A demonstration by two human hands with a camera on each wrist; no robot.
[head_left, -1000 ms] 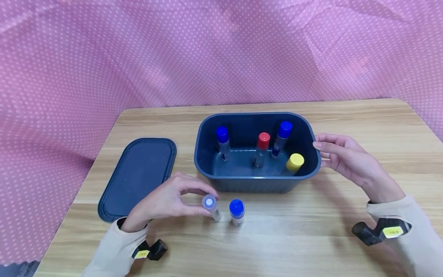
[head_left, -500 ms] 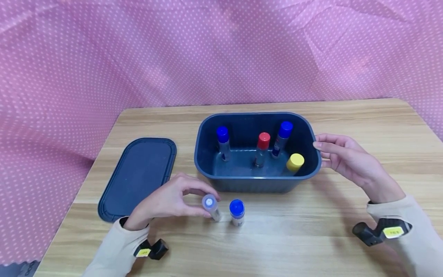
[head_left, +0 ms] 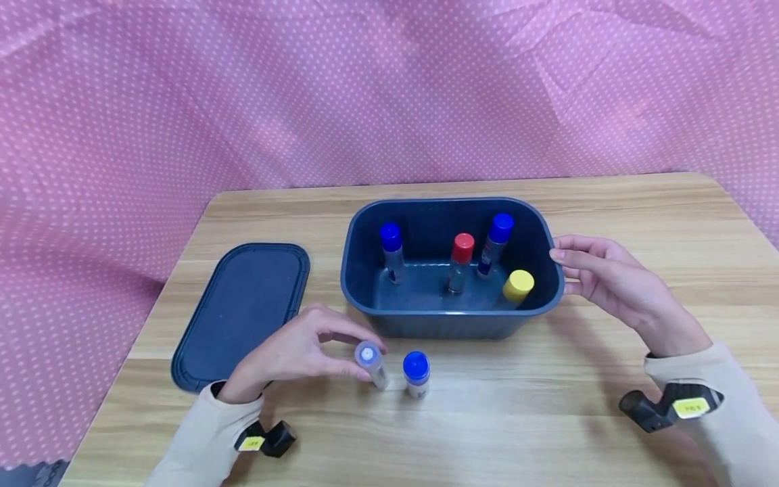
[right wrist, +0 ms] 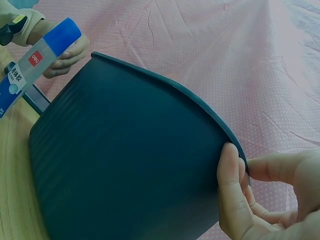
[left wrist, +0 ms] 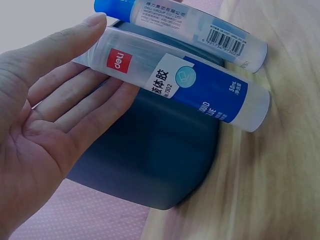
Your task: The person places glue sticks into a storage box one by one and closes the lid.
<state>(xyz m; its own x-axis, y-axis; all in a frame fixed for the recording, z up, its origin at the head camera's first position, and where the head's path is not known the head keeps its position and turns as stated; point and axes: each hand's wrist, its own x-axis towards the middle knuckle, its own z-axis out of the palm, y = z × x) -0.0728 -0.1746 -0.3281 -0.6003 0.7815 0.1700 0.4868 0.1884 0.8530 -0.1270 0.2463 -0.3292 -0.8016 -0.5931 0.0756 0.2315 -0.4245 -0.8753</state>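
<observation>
My left hand [head_left: 298, 348] pinches the upper part of a clear liquid glue bottle [left wrist: 185, 82], thumb on one side and fingers on the other. The bottle stands on the table, its pale translucent top facing up in the head view. Just right of it is a second glue bottle [head_left: 417, 372] with a blue cap, upright. Behind both stands a dark blue plastic bin [head_left: 450, 326]. My right hand [head_left: 615, 287] pinches the rim at the bin's right end between thumb and fingers, as the right wrist view shows.
Inside the bin stand two blue-capped bottles [head_left: 392, 250], a red-capped bottle [head_left: 462, 260] and a yellow-capped one [head_left: 518, 287]. A dark blue lid [head_left: 243, 311] lies flat on the wooden table [head_left: 517, 433] at the left. Pink dotted cloth [head_left: 389, 95] hangs behind.
</observation>
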